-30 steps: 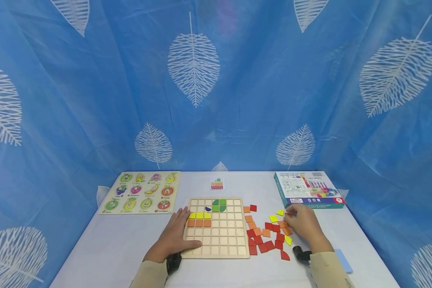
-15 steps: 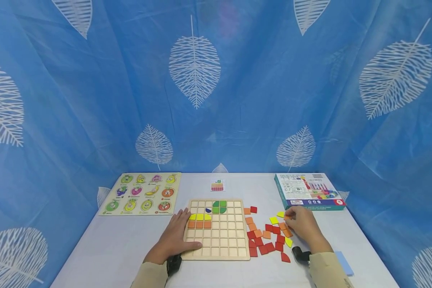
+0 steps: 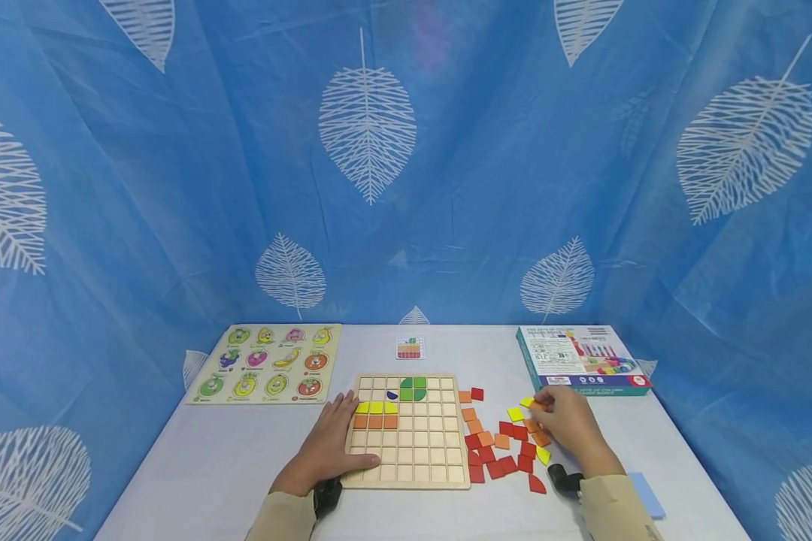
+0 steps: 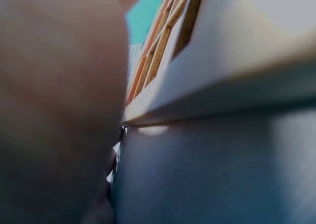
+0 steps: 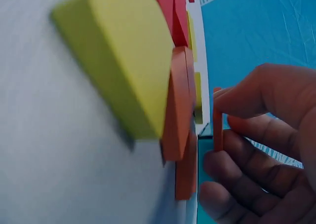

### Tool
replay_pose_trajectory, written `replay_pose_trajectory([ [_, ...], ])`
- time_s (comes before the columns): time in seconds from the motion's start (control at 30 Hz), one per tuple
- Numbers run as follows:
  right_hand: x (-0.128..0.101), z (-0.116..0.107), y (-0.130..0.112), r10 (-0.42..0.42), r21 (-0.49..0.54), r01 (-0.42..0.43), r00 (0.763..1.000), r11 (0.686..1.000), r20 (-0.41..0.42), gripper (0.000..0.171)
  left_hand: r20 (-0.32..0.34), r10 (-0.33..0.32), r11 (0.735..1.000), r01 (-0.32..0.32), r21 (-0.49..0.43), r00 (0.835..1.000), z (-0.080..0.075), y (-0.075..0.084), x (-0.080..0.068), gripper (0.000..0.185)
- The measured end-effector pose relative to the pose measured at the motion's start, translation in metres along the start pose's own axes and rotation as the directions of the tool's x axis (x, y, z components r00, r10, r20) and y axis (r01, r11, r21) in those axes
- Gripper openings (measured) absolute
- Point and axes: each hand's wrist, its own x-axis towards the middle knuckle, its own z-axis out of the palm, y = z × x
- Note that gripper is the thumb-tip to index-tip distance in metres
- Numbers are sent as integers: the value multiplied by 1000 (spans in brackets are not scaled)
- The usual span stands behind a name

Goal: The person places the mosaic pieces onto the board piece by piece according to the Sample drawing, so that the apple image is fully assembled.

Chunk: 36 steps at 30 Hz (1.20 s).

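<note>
Two hands are at work on a table [image 3: 230,466] covered in pale cloth, with blue curtains printed with white leaves hung close behind and to both sides. The left hand [image 3: 328,443] lies flat, fingers straight, pressing on the left edge of a wooden grid board [image 3: 419,451], which sits in the middle of the table with a few green, yellow and orange tiles set in its upper rows. The right hand [image 3: 568,424] pinches a thin orange tile [image 5: 217,120] between thumb and fingers, just above a loose scatter of red, orange and yellow tiles [image 3: 504,447] lying right of the board. A teal box [image 3: 578,357] stands at the far right of the table, a fruit puzzle [image 3: 267,362] at the far left, and a small card [image 3: 409,348] lies between them.
</note>
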Motion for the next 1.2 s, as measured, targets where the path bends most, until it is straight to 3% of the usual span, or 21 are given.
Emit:
replay_pose_trajectory([
  [0.3, 1, 12, -25, -23, 56, 21, 1000, 998, 21, 27, 7, -5, 1000, 5, -15, 1000, -1, -1, 1, 125],
  [0.63, 6, 40, -62, -130, 109, 127, 991, 986, 18, 20, 11, 7, 1000, -7, -18, 1000, -1, -2, 1, 126],
  [0.77, 5, 55, -79, -224, 159, 216, 974, 963, 33, 17, 15, 8, 1000, -8, -16, 1000, -1, -3, 1, 126],
  [1.0, -1, 80, -111, -374, 199, 353, 923, 914, 83, 17, 19, 2, 999, -1, -34, 1000, -3, -2, 1, 126],
  [1.2, -8, 96, -136, -420, 212, 386, 895, 898, 151, 16, 23, 7, 1000, -6, -25, 1000, -3, -1, 0, 126],
])
